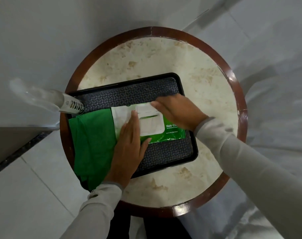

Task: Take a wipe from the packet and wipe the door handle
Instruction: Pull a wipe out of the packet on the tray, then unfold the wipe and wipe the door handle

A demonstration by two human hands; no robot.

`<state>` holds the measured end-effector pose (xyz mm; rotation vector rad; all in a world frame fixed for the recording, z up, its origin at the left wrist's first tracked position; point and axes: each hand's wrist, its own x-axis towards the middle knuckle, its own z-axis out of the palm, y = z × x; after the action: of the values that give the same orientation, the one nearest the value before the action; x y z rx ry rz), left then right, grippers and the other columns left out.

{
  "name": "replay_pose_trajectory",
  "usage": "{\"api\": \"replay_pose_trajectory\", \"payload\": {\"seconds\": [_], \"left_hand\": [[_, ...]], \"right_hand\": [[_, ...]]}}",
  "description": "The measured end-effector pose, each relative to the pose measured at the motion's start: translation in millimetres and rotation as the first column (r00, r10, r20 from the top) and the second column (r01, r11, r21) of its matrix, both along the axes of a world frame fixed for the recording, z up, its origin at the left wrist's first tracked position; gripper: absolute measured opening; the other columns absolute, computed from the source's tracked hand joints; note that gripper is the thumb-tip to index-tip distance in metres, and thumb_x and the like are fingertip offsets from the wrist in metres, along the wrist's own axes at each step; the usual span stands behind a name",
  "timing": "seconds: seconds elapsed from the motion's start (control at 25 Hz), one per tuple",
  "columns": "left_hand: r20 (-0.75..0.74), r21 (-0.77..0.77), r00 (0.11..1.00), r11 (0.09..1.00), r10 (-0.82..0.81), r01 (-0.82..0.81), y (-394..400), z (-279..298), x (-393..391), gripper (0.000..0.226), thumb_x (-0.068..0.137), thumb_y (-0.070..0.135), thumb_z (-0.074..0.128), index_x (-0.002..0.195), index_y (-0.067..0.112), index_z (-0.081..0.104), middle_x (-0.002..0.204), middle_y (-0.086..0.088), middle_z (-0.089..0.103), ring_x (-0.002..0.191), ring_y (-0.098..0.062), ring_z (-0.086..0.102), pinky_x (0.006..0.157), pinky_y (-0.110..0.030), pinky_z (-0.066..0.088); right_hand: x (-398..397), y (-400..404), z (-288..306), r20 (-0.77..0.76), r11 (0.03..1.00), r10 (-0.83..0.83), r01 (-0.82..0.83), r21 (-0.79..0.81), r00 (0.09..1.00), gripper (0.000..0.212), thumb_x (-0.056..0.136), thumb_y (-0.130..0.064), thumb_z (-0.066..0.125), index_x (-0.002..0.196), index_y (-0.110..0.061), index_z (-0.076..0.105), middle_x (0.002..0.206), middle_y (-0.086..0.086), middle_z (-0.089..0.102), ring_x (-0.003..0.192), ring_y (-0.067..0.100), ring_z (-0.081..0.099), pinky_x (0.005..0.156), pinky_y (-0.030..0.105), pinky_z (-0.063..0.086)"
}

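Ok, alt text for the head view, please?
Both hands work a green wipes packet on a black tray: the left hand presses it flat, the right hand is at its white lid. A green cloth lies beside it, on a round table.

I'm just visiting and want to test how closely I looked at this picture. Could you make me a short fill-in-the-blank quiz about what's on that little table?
1. The packet of wipes lies on a black ____.
2. The folded cloth beside the packet is ____ in colour.
3. The left hand lies flat, pressing down on the ____.
4. The table top is ____ in shape.

Missing words: tray; green; packet; round
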<state>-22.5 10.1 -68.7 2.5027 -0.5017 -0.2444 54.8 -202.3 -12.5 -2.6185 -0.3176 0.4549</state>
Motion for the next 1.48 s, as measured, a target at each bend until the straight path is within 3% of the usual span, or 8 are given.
{"api": "replay_pose_trajectory", "payload": {"seconds": [0.24,0.6,0.76,0.92,1.04,1.2,1.4,1.48], "left_hand": [[0.119,0.063,0.991,0.996,0.056,-0.064,-15,8,10,0.041,0.095,0.019,0.084,0.129,-0.002,0.075,0.140,-0.034,0.062,0.125,-0.049,0.061,0.101,-0.060,0.058],[0.102,0.118,0.993,0.992,-0.057,0.045,-14,25,38,0.021,0.093,0.018,0.085,0.107,0.003,0.081,0.110,-0.018,0.077,0.097,-0.039,0.068,0.074,-0.049,0.056],[-0.194,0.041,0.975,0.994,0.111,-0.105,-17,35,41,0.017,0.095,0.005,0.082,0.111,0.003,0.078,0.105,-0.015,0.076,0.098,-0.029,0.065,0.084,-0.046,0.058],[-0.535,-0.121,0.783,0.889,0.317,-0.442,16,71,26,0.014,0.090,-0.004,0.081,0.089,0.008,0.076,0.088,-0.004,0.074,0.079,-0.012,0.068,0.072,-0.018,0.056],[-0.797,-0.290,0.568,0.697,0.203,-0.656,40,129,27,0.019,0.097,-0.014,0.071,0.089,0.004,0.071,0.085,-0.011,0.076,0.072,-0.020,0.074,0.066,-0.024,0.067],[-0.705,-0.525,0.705,0.616,0.073,-0.588,65,227,48,0.018,0.091,-0.002,0.077,0.109,0.003,0.079,0.094,-0.011,0.085,0.078,-0.017,0.079,0.067,-0.020,0.068],[-0.628,-0.744,0.778,0.284,0.010,-0.604,116,369,42,0.028,0.083,0.006,0.074,0.107,0.015,0.086,0.100,-0.013,0.084,0.088,-0.021,0.080,0.074,-0.020,0.067],[-0.537,-0.799,0.837,0.253,0.107,-0.545,135,412,31,0.029,0.075,0.011,0.082,0.101,0.020,0.089,0.102,-0.009,0.085,0.090,-0.020,0.081,0.073,-0.019,0.067]], "right_hand": [[28,-6,-2,-0.249,0.970,-0.102,0.152,0.190,0.963,0.059,0.111,-0.039,0.047,0.054,-0.028,0.036,0.050,-0.007,0.036,0.040,0.001,0.043,0.048,0.016,0.031],[11,-1,2,-0.197,0.944,-0.190,0.234,0.233,0.962,0.043,0.106,-0.036,0.057,0.089,0.000,0.075,0.077,0.020,0.071,0.063,0.024,0.063,0.062,0.037,0.046],[2,1,2,-0.217,0.893,-0.250,0.312,0.325,0.944,0.020,0.101,-0.029,0.068,0.101,-0.013,0.081,0.093,-0.004,0.076,0.076,-0.008,0.067,0.076,0.022,0.056],[-19,12,23,-0.211,0.836,-0.370,0.423,0.349,0.905,0.029,0.094,-0.028,0.077,0.121,-0.017,0.074,0.119,-0.002,0.073,0.102,0.007,0.065,0.085,0.002,0.046],[-39,35,69,-0.350,0.607,-0.439,0.560,0.563,0.828,0.036,0.091,-0.026,0.079,0.125,-0.017,0.071,0.125,0.001,0.073,0.111,0.014,0.070,0.092,0.021,0.058],[-47,77,157,-0.456,0.364,-0.348,0.566,0.740,0.819,0.023,0.089,-0.011,0.077,0.111,-0.009,0.074,0.104,0.014,0.079,0.087,0.024,0.077,0.073,0.029,0.066],[-38,136,294,-0.551,-0.122,-0.288,0.541,0.832,0.783,0.015,0.082,-0.006,0.078,0.092,-0.008,0.067,0.076,0.014,0.076,0.068,0.017,0.075,0.062,0.023,0.064],[-38,171,337,-0.495,-0.146,-0.273,0.473,0.869,0.825,0.019,0.080,-0.006,0.081,0.086,-0.007,0.063,0.078,0.025,0.072,0.068,0.025,0.076,0.060,0.025,0.063]]}}
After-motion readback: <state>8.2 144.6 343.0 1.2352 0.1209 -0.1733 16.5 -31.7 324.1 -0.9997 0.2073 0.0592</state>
